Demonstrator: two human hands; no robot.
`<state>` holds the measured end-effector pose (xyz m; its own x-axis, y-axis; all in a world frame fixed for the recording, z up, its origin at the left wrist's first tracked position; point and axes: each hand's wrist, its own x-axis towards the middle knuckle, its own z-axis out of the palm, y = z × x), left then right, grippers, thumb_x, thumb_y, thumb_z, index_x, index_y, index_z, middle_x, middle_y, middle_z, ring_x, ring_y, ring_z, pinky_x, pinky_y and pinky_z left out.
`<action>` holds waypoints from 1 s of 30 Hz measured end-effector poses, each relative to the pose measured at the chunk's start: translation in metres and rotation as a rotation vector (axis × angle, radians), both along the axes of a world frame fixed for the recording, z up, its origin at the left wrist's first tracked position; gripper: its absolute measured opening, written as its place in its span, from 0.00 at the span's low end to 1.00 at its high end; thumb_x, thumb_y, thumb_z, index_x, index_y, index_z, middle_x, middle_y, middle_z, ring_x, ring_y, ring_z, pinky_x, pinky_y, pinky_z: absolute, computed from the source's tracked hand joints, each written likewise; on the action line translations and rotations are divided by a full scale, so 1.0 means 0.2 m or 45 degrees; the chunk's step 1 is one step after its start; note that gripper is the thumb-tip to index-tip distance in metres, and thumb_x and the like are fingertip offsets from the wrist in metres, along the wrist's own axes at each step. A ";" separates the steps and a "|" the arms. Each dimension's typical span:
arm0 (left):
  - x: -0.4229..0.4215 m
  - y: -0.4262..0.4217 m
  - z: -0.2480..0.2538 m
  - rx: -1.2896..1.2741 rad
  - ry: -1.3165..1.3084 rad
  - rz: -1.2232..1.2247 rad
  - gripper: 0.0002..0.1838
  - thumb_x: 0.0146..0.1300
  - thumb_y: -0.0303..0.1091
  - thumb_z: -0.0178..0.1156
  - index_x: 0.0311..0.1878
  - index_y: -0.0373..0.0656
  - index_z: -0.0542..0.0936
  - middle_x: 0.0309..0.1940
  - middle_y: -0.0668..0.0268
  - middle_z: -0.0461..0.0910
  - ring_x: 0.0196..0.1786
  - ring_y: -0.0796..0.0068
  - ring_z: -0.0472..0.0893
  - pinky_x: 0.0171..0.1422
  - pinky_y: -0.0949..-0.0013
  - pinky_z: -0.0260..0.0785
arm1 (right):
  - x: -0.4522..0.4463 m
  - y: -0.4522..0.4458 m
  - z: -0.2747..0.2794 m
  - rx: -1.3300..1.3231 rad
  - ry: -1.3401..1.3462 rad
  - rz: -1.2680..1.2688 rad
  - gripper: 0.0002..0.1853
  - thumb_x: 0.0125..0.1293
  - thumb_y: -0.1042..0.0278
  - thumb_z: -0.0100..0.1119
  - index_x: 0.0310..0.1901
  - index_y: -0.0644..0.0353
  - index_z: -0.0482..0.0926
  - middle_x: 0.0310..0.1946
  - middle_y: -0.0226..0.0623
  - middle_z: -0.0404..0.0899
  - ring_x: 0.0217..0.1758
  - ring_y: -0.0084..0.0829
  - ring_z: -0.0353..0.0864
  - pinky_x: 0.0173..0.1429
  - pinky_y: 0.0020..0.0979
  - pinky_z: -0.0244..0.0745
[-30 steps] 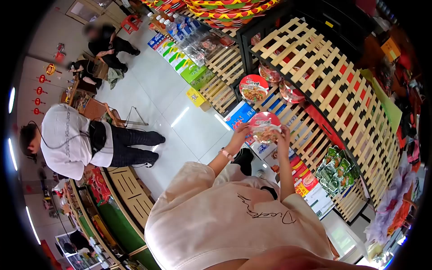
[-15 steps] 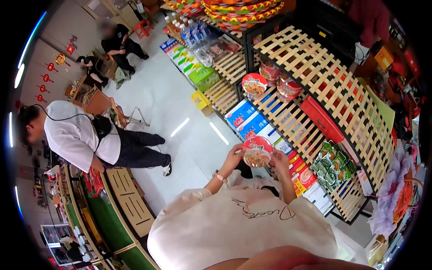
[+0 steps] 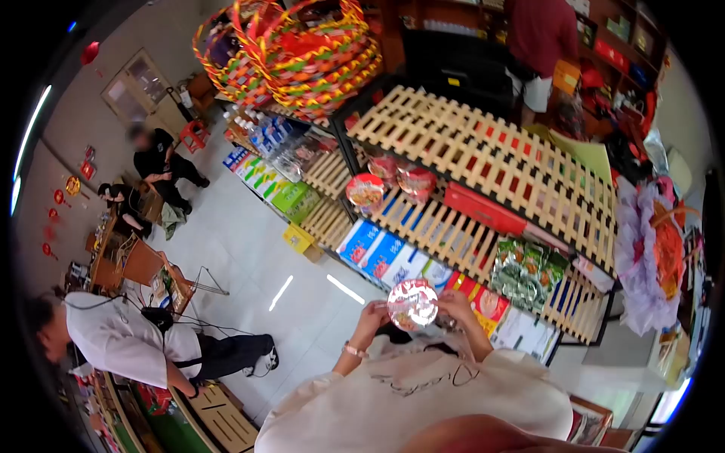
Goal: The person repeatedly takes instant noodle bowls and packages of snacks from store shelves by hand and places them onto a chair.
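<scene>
- Centrally, a red-and-white noodle bowl is being held up in front of the wearer's body; its round top is being turned toward the camera, and the print is being partly washed out by glare.
- At the bowl's 9 o'clock, its rim is being gripped by the left hand; a pale band is being worn on that wrist.
- At its 3 o'clock, the opposite edge is being gripped by the right hand; how the fingers are being placed underneath cannot be told.
- At 6 o'clock, a cream shirt with dark script is being worn.
- At 11 o'clock, blue-and-white cartons are being lined up below a slatted shelf, by which another red-rimmed bowl is being carried.
- Between 2 and 3 o'clock, green packets are being borne by the same shelf.
- At 1 o'clock, a red box is being overhung by the upper slatted rack.
- Farther out at 11 o'clock, brightly woven baskets are being displayed.
- Toward 9 o'clock, well apart, a white top is being worn by a person bending over a counter.
- Toward 10 o'clock, dark clothes are being worn by a seated person near a red stool.
</scene>
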<state>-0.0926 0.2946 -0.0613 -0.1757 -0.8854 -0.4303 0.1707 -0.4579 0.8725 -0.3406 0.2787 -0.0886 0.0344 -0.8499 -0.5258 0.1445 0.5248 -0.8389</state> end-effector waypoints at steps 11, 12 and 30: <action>-0.15 0.04 0.11 0.033 -0.014 0.009 0.11 0.56 0.29 0.58 0.41 0.36 0.71 0.32 0.66 0.77 0.35 0.80 0.77 0.39 0.79 0.71 | -0.16 0.17 0.11 -0.051 -0.159 -0.029 0.08 0.51 0.75 0.63 0.30 0.63 0.72 0.24 0.29 0.75 0.26 0.21 0.76 0.28 0.21 0.76; -0.16 0.04 0.11 0.017 -0.042 0.003 0.10 0.56 0.30 0.58 0.40 0.36 0.72 0.30 0.68 0.76 0.33 0.81 0.76 0.38 0.80 0.70 | -0.17 0.19 0.12 -0.042 -0.164 -0.032 0.08 0.52 0.76 0.62 0.30 0.63 0.72 0.24 0.30 0.75 0.26 0.21 0.76 0.29 0.21 0.76; 0.02 0.39 0.23 0.037 -0.054 -0.023 0.12 0.55 0.35 0.59 0.37 0.36 0.75 0.33 0.67 0.76 0.37 0.80 0.75 0.47 0.76 0.68 | -0.02 0.53 0.18 0.055 -0.195 0.145 0.10 0.54 0.73 0.61 0.37 0.63 0.74 0.27 0.30 0.77 0.26 0.19 0.76 0.29 0.18 0.74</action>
